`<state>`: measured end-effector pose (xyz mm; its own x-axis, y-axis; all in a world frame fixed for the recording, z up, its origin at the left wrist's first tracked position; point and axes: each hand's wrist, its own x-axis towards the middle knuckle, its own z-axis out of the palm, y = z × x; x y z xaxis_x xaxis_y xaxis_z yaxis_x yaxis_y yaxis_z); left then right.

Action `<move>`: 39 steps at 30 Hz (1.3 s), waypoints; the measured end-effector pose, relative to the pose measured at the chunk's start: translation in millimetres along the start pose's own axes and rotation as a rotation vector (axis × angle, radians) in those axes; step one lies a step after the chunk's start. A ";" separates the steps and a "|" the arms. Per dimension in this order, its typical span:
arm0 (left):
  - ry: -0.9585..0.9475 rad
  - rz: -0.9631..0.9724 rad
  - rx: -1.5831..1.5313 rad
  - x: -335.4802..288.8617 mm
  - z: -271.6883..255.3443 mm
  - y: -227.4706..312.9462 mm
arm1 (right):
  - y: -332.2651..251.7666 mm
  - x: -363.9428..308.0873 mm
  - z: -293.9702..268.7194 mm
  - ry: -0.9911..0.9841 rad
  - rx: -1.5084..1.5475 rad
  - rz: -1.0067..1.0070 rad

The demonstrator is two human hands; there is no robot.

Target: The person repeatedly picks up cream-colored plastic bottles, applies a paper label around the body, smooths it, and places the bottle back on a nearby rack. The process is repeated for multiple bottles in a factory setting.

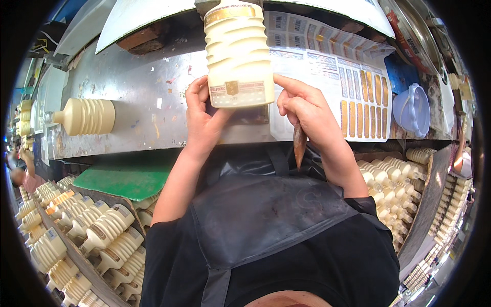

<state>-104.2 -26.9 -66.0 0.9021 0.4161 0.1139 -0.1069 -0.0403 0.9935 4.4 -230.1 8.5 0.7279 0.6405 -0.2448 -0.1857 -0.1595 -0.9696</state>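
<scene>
In front of me is a cream ribbed bottle (238,53), its base toward me and its neck end at a dark grey fixture. A gold band label (230,16) wraps it near the neck, and a wide label (225,92) lies across the base end. My left hand (203,115) grips the left side of the base between thumb and fingers. With folded fingers, my right hand (309,107) holds a brown pointed tool (299,146), tip down. Its index finger reaches to the bottle's right lower corner.
A sheet of gold and white stickers (353,69) covers the metal table (148,107) on the right. Beyond it stands a light blue bucket (413,110). Another cream bottle (92,116) lies at left. Bottles crowd racks on both sides, near a green board (125,176).
</scene>
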 end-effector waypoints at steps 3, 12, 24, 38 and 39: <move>0.006 0.009 0.010 0.6 1.2 2.0 | 1.2 0.6 -1.3 -0.008 0.000 0.001; 0.044 0.145 0.257 -3.5 -4.6 11.6 | 16.7 10.5 5.6 0.068 0.014 0.048; 0.099 0.021 -0.155 6.8 8.2 8.7 | 38.1 24.2 15.6 0.101 -0.084 -0.052; 0.112 0.017 -0.180 7.1 7.7 6.1 | 37.7 22.9 20.0 0.137 -0.088 -0.073; 0.104 0.002 -0.212 6.5 7.0 7.3 | 37.5 22.5 20.0 0.140 -0.076 -0.070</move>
<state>-96.3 -30.9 -57.9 0.8553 0.5077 0.1038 -0.2042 0.1460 0.9680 0.6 -206.7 -33.3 0.8229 0.5424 -0.1693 -0.0847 -0.1776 -0.9805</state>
